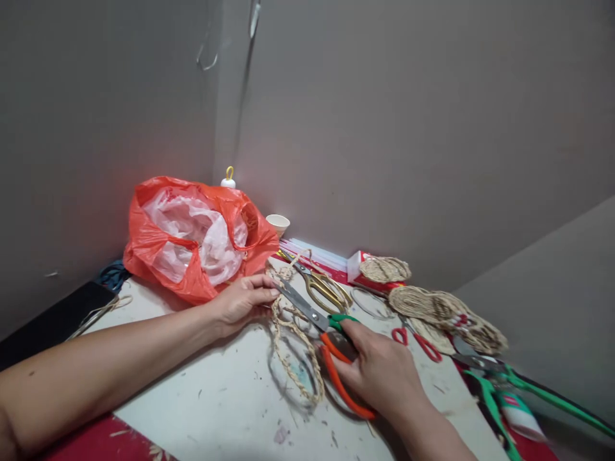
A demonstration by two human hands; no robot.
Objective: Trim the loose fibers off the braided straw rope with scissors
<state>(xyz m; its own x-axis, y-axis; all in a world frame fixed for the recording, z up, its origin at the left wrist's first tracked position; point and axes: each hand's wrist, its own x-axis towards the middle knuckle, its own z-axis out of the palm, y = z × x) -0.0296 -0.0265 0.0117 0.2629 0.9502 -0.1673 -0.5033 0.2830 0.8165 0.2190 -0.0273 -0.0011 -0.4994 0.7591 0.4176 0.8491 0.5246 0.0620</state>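
My left hand [250, 298] pinches a pale braided straw cord [314, 396], whose loops hang over the white board. In my right hand [382, 365] are scissors [314, 318] with one green and one orange handle. Their blades point up and left, and the tips reach the cord right by my left fingertips. Whether the cord lies between the blades I cannot tell. Just behind the cord lie gold-handled scissors [324, 288].
An orange plastic bag [163, 227] with white plastic inside stands at the back left, near a paper cup [278, 223]. On the right are woven straw soles [418, 301], red-handled scissors [425, 346], green-handled shears [490, 397] and a white-and-green bottle [521, 416]. Grey walls enclose the corner.
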